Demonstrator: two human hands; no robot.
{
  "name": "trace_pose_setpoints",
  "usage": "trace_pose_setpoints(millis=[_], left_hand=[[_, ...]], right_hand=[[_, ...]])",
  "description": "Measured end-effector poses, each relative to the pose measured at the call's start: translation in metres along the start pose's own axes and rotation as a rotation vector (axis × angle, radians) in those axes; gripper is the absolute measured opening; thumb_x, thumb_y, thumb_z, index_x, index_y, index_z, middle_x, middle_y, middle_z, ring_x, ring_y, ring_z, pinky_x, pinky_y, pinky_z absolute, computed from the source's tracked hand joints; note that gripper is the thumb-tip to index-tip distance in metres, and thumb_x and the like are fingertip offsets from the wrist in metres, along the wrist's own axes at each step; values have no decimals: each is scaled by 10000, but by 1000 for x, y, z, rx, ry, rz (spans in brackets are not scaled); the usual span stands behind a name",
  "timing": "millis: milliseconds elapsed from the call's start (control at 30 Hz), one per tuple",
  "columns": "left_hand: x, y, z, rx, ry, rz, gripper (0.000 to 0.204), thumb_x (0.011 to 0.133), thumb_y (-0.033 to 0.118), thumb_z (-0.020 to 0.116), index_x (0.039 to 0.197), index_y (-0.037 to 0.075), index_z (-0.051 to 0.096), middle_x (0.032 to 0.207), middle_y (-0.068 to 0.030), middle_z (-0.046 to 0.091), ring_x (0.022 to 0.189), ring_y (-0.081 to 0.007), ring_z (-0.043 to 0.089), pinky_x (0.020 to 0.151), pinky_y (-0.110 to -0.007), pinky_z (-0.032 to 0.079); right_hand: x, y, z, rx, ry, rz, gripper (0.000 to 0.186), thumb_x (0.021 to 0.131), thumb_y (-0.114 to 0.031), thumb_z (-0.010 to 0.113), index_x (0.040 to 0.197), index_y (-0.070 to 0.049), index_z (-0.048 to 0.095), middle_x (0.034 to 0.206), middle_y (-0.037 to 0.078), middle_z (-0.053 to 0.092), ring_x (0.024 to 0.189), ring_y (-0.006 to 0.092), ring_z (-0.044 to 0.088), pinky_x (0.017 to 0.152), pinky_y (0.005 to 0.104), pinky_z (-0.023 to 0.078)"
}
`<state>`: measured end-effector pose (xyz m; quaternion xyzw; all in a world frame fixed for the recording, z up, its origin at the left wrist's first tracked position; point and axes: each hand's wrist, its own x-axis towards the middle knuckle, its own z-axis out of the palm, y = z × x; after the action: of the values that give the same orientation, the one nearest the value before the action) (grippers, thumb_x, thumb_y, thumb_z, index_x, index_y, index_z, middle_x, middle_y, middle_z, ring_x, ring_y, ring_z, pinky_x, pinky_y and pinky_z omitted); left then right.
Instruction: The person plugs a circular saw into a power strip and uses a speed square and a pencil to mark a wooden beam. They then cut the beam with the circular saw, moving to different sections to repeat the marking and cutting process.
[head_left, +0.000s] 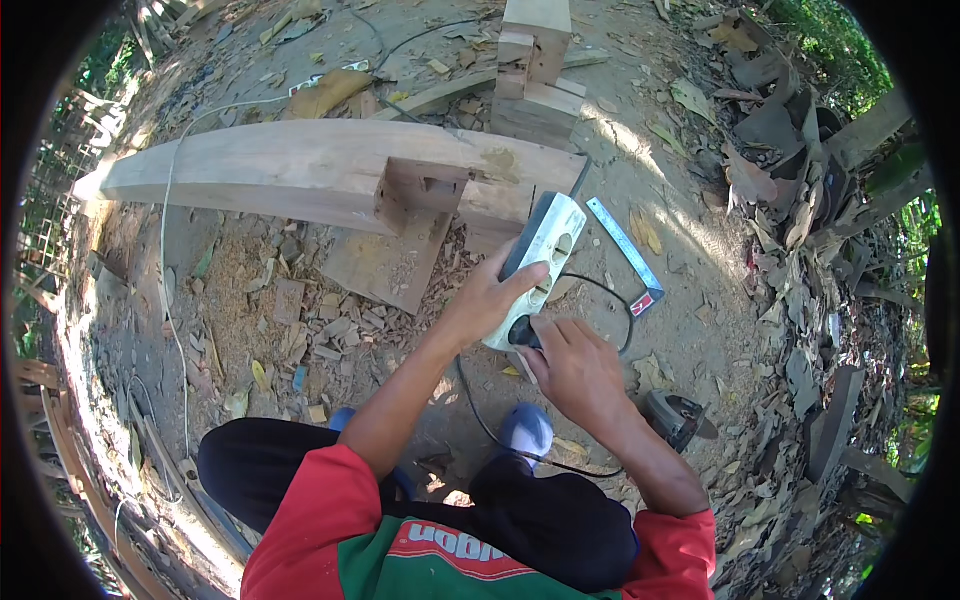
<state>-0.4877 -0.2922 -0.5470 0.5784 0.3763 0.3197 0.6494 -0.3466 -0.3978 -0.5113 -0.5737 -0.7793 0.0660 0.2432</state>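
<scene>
My left hand [492, 298] is closed around a white and grey power strip [561, 214], held at a slant. My right hand [575, 368] is gripping a round black plug [522, 330] at the strip's lower socket. A black cable [628, 318] loops around beside both hands. Just beyond them lies a long, curved wooden beam [280, 170] with a square notch cut into it. To the right of the strip is a metal try square [620, 245] with a red part at its corner.
A second notched timber piece [530, 110] is behind the beam. A circular saw [670, 418] sits near my right forearm. A flat board [370, 265], wood chips, a pale cord [165, 260] and dry leaves cover parts of the dirt ground. Scrap wood and greenery line both sides.
</scene>
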Motion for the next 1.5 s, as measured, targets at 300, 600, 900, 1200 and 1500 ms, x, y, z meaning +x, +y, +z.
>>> trace_pose_setpoints(millis=[300, 600, 900, 1200, 1500], left_hand=[[-14, -29, 23, -203, 3, -61, 605, 961, 440, 560, 1351, -17, 490, 1160, -123, 623, 1041, -163, 570, 931, -317, 439], [23, -60, 60, 45, -146, -65, 736, 965, 456, 560, 1488, 4, 307, 1389, -166, 488, 1243, -223, 497, 1045, -344, 379], [6, -96, 20, 159, -229, -295, 759, 925, 460, 613, 1446, -37, 374, 1404, -242, 495, 1308, -294, 489, 1051, -364, 402], [-7, -127, -39, 146, -15, -505, 493, 960, 433, 577, 1307, 83, 571, 1149, -72, 635, 1017, -151, 616, 846, -305, 486], [6, -129, 29, 41, -240, -326, 469, 977, 412, 568, 1289, 62, 575, 1155, -71, 650, 1003, -148, 643, 870, -302, 498]], right_hand=[[-25, 0, -3, 35, -109, 5, 205, 826, -156, 696, 922, -32, 563, 751, 122, 578, 709, 309, 612, 595, 422, 494], [-50, 78, -3, -57, -66, 129, 180, 845, -186, 666, 927, -50, 581, 794, 148, 626, 733, 348, 632, 641, 452, 520], [-117, 359, -52, -957, -317, 216, 164, 889, -192, 567, 971, -100, 675, 919, 105, 692, 925, 290, 658, 863, 423, 510], [-103, 323, 103, -231, -310, 1142, 637, 846, -605, 599, 940, 15, 705, 953, 254, 689, 913, 397, 678, 786, 483, 536], [-121, 363, 133, 851, 640, 1599, 236, 837, -289, 666, 847, -56, 624, 716, 120, 656, 733, 232, 688, 626, 360, 543]])
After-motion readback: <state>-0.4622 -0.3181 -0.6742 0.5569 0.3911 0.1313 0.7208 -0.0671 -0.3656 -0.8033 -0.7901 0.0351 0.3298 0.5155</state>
